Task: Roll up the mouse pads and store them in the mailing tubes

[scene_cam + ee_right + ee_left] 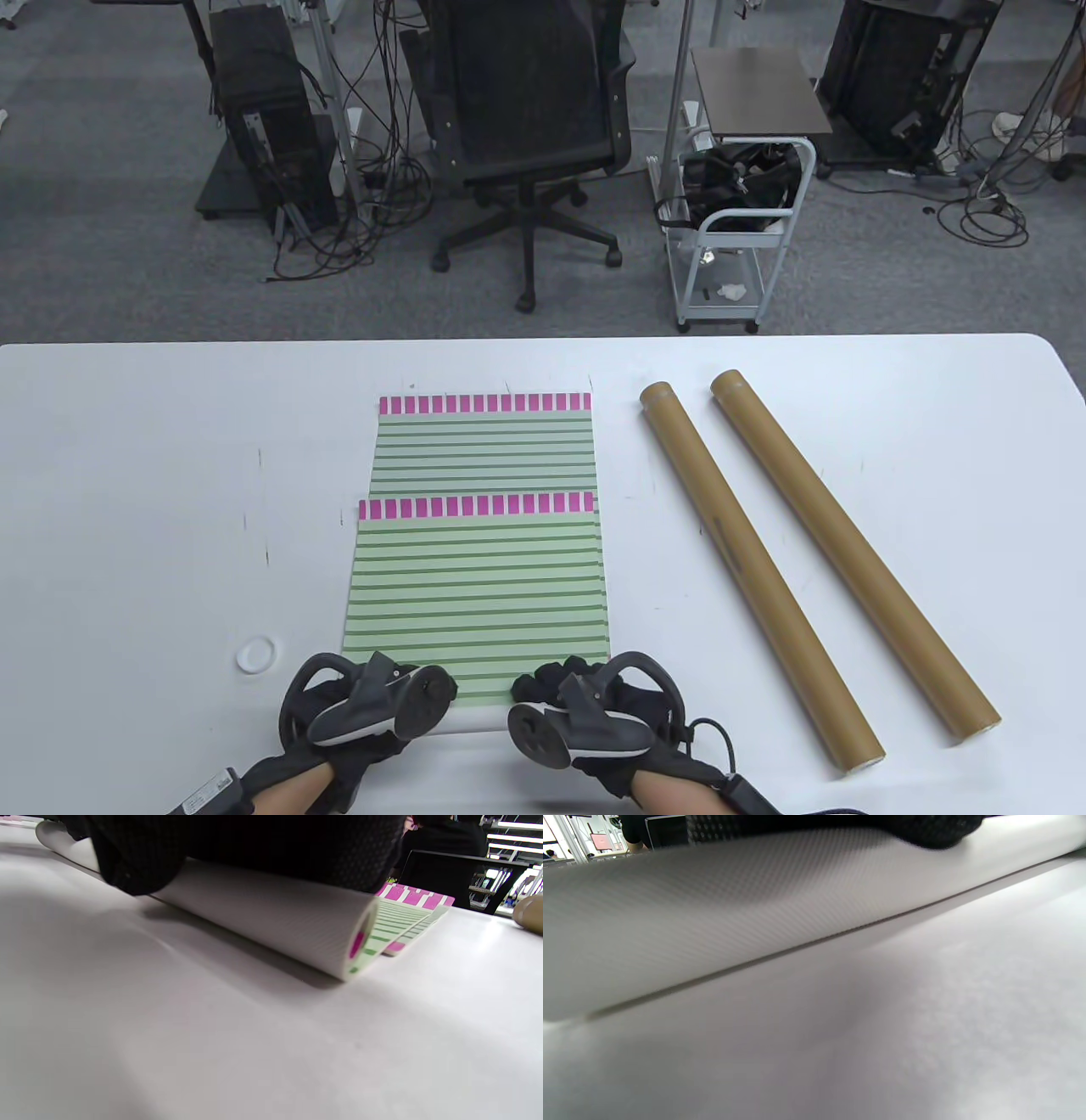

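Two striped mouse pads lie stacked at table centre; the top mouse pad is rolled at its near edge — white backing outward. Left hand & right hand both curl over the roll, grasping it. Two mailing tubes lie to the right, well apart from the pads.

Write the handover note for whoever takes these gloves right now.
Left hand and right hand: both rest on the rolled near end of the top mouse pad, mid-roll.
Roll so far: only the near end is wound, white underside out; most of the pad lies flat.
Second mouse pad lies flat, partly under the first.
Two mailing tubes lie to the right, untouched.
Left: finish rolling, tube it, repeat for the second pad.
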Tool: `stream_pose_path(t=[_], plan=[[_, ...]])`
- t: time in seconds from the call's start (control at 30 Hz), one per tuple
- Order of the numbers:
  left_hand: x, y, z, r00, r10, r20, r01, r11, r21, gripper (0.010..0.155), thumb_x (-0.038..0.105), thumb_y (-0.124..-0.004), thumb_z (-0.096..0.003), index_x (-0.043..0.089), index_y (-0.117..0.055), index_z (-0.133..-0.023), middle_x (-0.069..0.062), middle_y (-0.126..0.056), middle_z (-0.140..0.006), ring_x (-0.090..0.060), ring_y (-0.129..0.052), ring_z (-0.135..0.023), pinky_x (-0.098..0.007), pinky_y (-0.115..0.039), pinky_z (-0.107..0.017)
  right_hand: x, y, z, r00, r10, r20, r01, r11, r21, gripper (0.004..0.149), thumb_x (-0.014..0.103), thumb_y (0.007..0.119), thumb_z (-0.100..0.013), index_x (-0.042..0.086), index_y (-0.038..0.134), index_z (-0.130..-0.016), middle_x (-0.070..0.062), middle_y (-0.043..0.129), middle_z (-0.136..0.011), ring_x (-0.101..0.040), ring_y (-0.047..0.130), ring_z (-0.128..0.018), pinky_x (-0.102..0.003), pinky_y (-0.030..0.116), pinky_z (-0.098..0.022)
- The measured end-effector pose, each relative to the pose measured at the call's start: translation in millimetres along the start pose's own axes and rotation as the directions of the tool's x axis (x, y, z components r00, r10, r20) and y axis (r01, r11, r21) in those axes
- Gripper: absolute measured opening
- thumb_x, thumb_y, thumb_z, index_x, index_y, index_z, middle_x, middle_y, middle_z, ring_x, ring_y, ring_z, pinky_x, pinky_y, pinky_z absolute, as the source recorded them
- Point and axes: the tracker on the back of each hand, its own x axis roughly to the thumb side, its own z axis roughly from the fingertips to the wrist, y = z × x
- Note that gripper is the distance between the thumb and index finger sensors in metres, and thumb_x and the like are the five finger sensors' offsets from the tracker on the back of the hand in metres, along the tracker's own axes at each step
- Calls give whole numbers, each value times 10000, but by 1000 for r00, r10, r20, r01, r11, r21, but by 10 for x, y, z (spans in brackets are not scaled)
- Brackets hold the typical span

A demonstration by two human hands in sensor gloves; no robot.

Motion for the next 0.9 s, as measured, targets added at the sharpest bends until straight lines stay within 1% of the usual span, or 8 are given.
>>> stream_pose_path(t=[0.1, 0.23, 0.3, 0.37, 0.47, 0.63, 0.73, 0.9], plan=[[46, 2, 33, 998, -54, 14, 53, 998, 31, 499, 417, -659, -417, 508, -548, -895, 134, -764, -894, -88, -981, -631, -220, -879, -488, 1, -4, -10, 1000, 20, -1, -20, 999, -33, 536, 354, 780, -416, 268, 692, -938, 17, 846, -851, -215, 902, -663, -369, 800, -536], [127, 19, 65, 993, -119, 27, 116, 991, 69, 436, 374, -657, -430, 424, -669, -863, 150, -792, -904, -115, -922, -784, -287, -853, -604, -40, 26, -42, 999, -26, -20, 26, 999, -23, 518, 319, 724, -438, 242, 692, -949, 0, 846, -853, -221, 898, -674, -385, 789, -547], [135, 42, 96, 988, -155, 25, 151, 982, 113, 450, 439, -672, -410, 414, -722, -856, 153, -826, -902, -134, -882, -859, -341, -801, -678, -56, 26, -53, 999, -42, -25, 42, 999, -24, 511, 310, 715, -440, 236, 702, -946, -2, 854, -843, -221, 900, -668, -385, 789, -546], [143, 36, 120, 989, -145, 40, 139, 983, 123, 540, 545, -730, -350, 390, -739, -867, 129, -840, -899, -149, -889, -845, -338, -808, -664, -55, 25, -57, 998, -48, -27, 47, 999, -25, 506, 298, 708, -443, 227, 710, -943, -8, 861, -836, -227, 901, -663, -388, 788, -545], [148, 31, 116, 981, -193, 31, 186, 970, 159, 512, 527, -752, -343, 404, -757, -840, 143, -884, -823, -114, -934, -757, -297, -839, -616, -50, 25, -60, 998, -56, -21, 55, 998, -17, 495, 292, 692, -447, 219, 723, -936, -13, 870, -822, -226, 907, -651, -388, 789, -542], [90, 15, 64, 995, -95, 24, 92, 989, 117, 469, 445, -681, -399, 367, -781, -851, 101, -906, -823, -132, -952, -735, -302, -846, -602, -20, 52, -20, 998, 62, -33, -63, 997, -42, 510, 315, 628, -485, 231, 654, -987, -27, 790, -896, -261, 806, -774, -475, 664, -670], [80, 12, 45, 996, -88, 18, 85, 990, 112, 461, 429, -661, -404, 371, -785, -845, 108, -907, -813, -126, -955, -724, -293, -850, -592, -57, 18, -14, 999, -11, -43, 9, 998, -56, 506, 337, 699, -471, 233, 666, -965, -28, 800, -865, -250, 828, -729, -467, 696, -637], [49, 13, 17, 997, -77, 0, 77, 991, 109, 461, 428, -648, -404, 371, -781, -842, 112, -915, -788, -113, -973, -686, -250, -880, -548, -25, 40, -20, 999, 39, -32, -41, 998, -49, 575, 401, 755, -431, 216, 670, -969, -34, 816, -871, -251, 860, -711, -458, 732, -610]])
